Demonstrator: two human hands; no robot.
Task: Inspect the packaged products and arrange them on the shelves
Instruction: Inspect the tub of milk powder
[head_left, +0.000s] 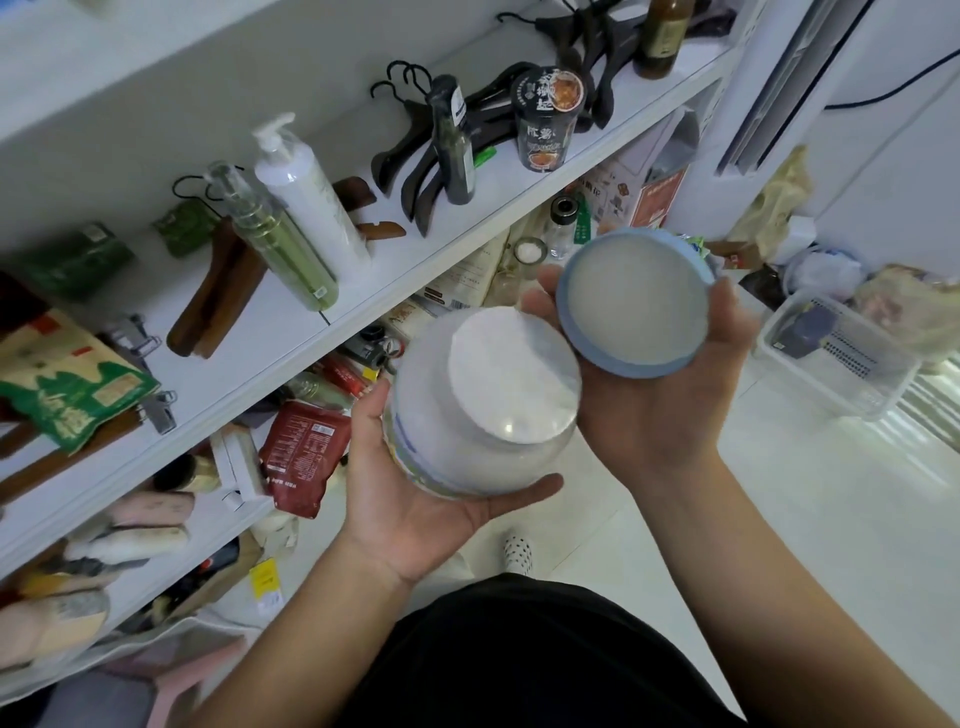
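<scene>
The left hand (415, 499) cups one round, glossy white jar (488, 405) from below, fingers curled round its side. The right hand (660, 395) grips one round pale blue lid (636, 306), hollow side up. Both are held in the air just off the front edge of the white shelf (363, 291), which carries one white pump bottle (306, 192) and one dark noodle cup (545, 119), above a shiny white floor (779, 519).

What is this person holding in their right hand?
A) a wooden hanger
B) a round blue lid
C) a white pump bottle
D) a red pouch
B: the right hand grips the blue lid, its inside facing up. The lid is apart from the jar, which the left hand holds with its white seal showing on top.
</scene>
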